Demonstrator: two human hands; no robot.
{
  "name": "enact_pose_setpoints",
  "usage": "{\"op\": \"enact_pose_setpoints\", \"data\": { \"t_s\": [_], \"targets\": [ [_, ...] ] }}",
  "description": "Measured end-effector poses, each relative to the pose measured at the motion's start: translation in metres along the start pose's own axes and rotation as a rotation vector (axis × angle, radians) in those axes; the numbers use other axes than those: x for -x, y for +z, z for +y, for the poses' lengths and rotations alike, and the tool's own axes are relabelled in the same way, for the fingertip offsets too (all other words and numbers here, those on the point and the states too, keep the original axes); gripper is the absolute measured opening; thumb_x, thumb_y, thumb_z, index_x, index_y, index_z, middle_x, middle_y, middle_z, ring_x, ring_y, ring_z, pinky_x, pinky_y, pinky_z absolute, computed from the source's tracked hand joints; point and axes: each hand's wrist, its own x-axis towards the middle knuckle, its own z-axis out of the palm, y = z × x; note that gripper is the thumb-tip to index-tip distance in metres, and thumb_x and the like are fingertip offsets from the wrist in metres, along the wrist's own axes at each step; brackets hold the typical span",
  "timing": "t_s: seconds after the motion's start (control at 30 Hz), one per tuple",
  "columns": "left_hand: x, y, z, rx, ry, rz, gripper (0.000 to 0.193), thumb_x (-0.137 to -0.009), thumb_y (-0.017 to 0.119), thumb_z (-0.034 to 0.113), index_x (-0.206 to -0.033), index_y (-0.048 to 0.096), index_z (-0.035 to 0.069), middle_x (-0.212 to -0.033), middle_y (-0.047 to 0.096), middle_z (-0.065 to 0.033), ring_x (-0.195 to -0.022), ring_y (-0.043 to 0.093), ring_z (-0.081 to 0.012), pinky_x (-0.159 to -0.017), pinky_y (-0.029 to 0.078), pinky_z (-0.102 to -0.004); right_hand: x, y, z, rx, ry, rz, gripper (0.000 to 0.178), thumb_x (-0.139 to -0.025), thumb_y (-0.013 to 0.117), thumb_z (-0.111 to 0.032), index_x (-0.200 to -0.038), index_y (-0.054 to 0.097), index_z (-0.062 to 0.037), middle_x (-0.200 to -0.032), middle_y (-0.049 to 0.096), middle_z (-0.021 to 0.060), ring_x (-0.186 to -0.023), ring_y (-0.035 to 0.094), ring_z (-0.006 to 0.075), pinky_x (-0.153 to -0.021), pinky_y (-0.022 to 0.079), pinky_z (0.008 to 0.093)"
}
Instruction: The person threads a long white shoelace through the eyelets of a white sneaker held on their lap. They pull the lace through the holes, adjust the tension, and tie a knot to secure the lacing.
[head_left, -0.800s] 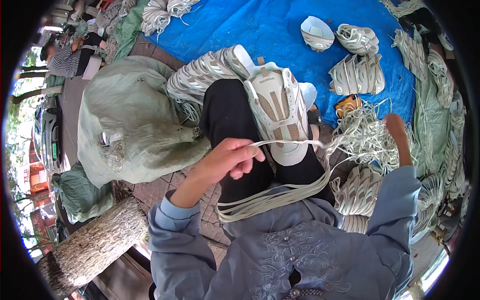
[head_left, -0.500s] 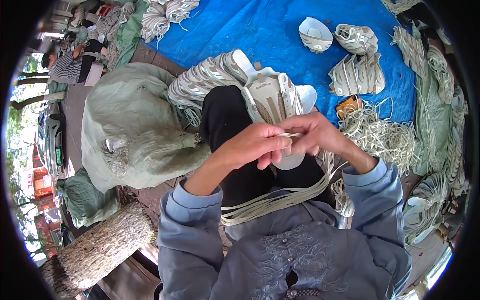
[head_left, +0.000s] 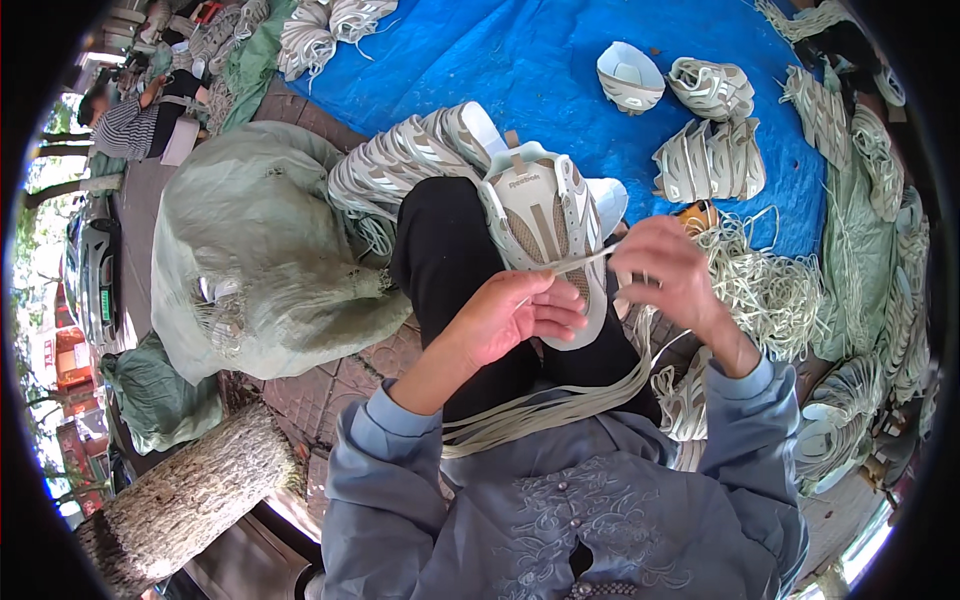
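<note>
A beige and white shoe upper (head_left: 533, 196) rests on my knees, its tongue pointing away from me and its eyelet flaps spread. Across its toe end a pale flat shoelace (head_left: 588, 259) is stretched between my hands. My left hand (head_left: 508, 318) pinches one part of it between thumb and forefinger, the other fingers loosely curled. My right hand (head_left: 668, 272), slightly blurred, grips the lace farther right, over the shoe's edge. A bunch of loose laces (head_left: 560, 408) lies across my lap.
Stacked shoe uppers (head_left: 405, 160) lie beyond my left knee. More uppers (head_left: 708, 165) sit on the blue tarp (head_left: 480, 55). A tangled lace heap (head_left: 770, 290) lies to the right. At left are a large greenish sack (head_left: 255, 250) and a log (head_left: 190, 490); another person (head_left: 130, 130) sits far left.
My hands, close together before, have parted. My right hand has moved right and up, drawing the shoelace out straight, while my left hand has shifted slightly left and its fingers have loosened.
</note>
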Motion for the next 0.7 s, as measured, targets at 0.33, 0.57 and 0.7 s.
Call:
{"op": "enact_pose_setpoints", "data": {
  "t_s": [0.33,0.57,0.7],
  "targets": [
    [-0.006,0.012,-0.028,0.368,0.148,0.056,0.026,-0.089,0.036,0.018,-0.102,0.049,0.001,-0.095,0.055,-0.0053,-0.087,0.056,-0.0144,-0.076,0.046,-0.0299,-0.031,0.038,-0.051,0.322,-0.485,-0.026,0.018,-0.049,0.057,-0.018,-0.065,0.053,-0.0094,-0.065,0.037,0.0,-0.073,0.043,0.0137,-0.059,0.036,0.0259],
    [0.014,0.037,-0.04,-0.491,0.396,0.245,0.032,-0.086,0.047,0.025,-0.105,0.05,0.0,-0.095,0.056,-0.0093,-0.092,0.055,-0.0186,-0.08,0.045,-0.0322,-0.033,0.016,-0.027,0.052,-0.241,0.076,0.015,-0.053,0.062,-0.007,-0.065,0.054,-0.0049,-0.067,0.049,0.0017,-0.068,0.051,0.0162,-0.058,0.042,0.0284],
    [0.015,0.04,-0.048,-2.077,0.953,0.208,0.039,-0.077,0.053,0.021,-0.108,0.049,-0.002,-0.103,0.051,-0.0161,-0.106,0.045,-0.0269,-0.085,0.042,-0.0377,-0.027,0.013,-0.006,-0.326,0.456,-0.125,0.008,-0.063,0.062,0.001,-0.068,0.056,-0.0008,-0.069,0.057,0.006,-0.061,0.054,0.0183,-0.055,0.043,0.0257]
  ]
}}
